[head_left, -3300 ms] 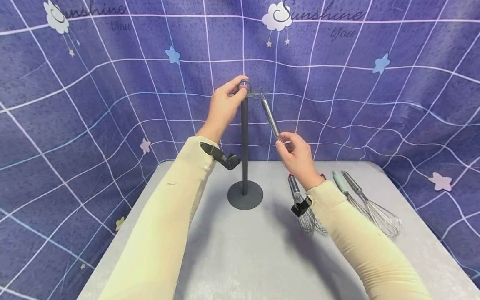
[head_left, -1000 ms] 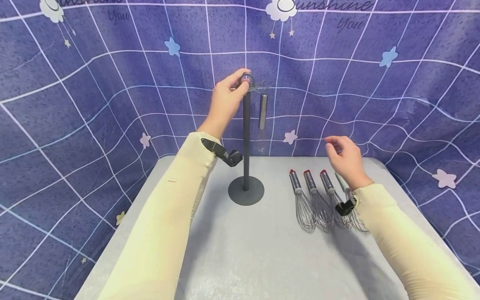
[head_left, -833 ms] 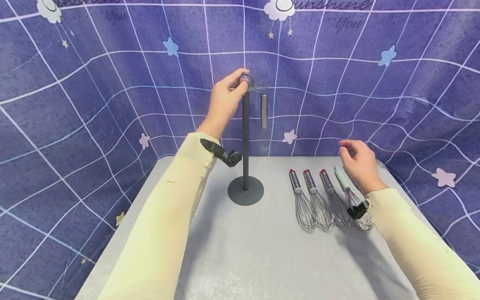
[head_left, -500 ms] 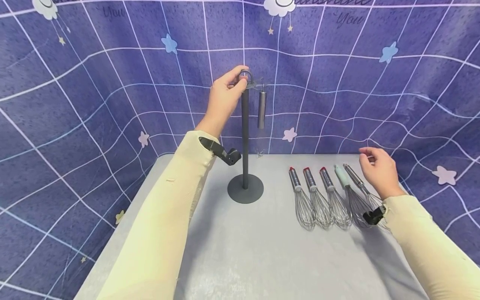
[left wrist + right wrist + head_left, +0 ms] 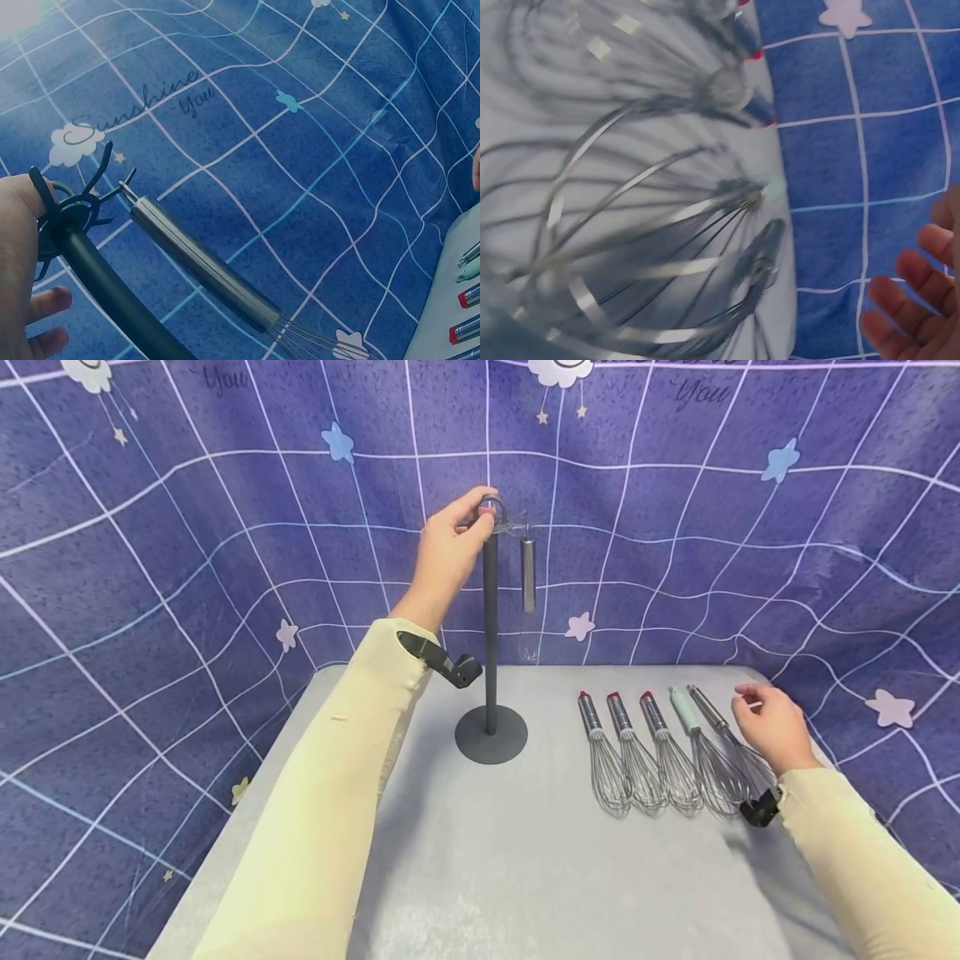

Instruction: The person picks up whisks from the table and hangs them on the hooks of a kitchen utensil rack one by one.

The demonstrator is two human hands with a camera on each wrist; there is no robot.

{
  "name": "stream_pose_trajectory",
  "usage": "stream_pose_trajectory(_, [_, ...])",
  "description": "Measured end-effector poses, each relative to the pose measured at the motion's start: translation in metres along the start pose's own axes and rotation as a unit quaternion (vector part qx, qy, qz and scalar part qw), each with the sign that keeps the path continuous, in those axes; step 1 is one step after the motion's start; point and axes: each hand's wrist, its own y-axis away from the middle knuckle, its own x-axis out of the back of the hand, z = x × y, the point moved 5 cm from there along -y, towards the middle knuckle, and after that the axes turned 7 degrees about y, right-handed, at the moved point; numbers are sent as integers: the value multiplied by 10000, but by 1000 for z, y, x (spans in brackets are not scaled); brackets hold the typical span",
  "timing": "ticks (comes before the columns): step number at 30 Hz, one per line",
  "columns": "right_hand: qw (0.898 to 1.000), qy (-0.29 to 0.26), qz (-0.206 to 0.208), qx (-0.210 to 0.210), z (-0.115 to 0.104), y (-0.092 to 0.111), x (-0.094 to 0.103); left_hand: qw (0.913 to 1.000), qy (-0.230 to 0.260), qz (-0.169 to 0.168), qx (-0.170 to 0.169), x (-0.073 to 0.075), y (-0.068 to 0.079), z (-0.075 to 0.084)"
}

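A dark grey hook stand (image 5: pixel 491 635) with a round base rises from the table. My left hand (image 5: pixel 448 556) pinches the ring at its top; in the left wrist view several hooks (image 5: pixel 99 171) fan out there. A metal-handled whisk (image 5: pixel 528 577) hangs from one hook, its wires barely visible in the head view. My right hand (image 5: pixel 776 727), fingers loosely bent and holding nothing, hovers beside the rightmost steel whisk (image 5: pixel 708 706). In the right wrist view the fingers (image 5: pixel 922 300) are apart from the blurred whisk wires (image 5: pixel 667 292).
Left of that steel whisk lie a mint-handled whisk (image 5: pixel 684 710) and three red-tipped whisks, the leftmost red-tipped whisk (image 5: pixel 590 714) nearest the stand. All lie in a row on the grey table (image 5: pixel 525 860). A blue patterned curtain (image 5: pixel 637 527) encloses the back and sides.
My right hand let go of the whisk, which now hangs from the hook. It then moved right and down to the rightmost whisk. My left hand stays on the stand's ring.
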Motion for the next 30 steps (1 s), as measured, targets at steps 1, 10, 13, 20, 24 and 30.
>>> stream_pose_trajectory(1, [9999,56,-127,35,3,1,-3,10000,-2,0,17,0,0,0])
stream_pose_trajectory(10, [9902,474,-1296,234,22,10,-22,10000,19,31,92,-1,-1,0])
stream_pose_trajectory(13, [9865,546,-1536,165,24,14,-25,10000,-12,54,76,-1,-1,1])
stream_pose_trajectory(20, [9775,649,-2005,-11,26,20,-27,9998,-117,83,107,0,-1,3])
stream_pose_trajectory(24, [9732,753,-2174,-73,27,22,-27,9998,-91,17,192,1,0,5])
stream_pose_trajectory(30, [9700,829,-2282,-82,30,25,-28,9995,-121,-70,272,3,3,10])
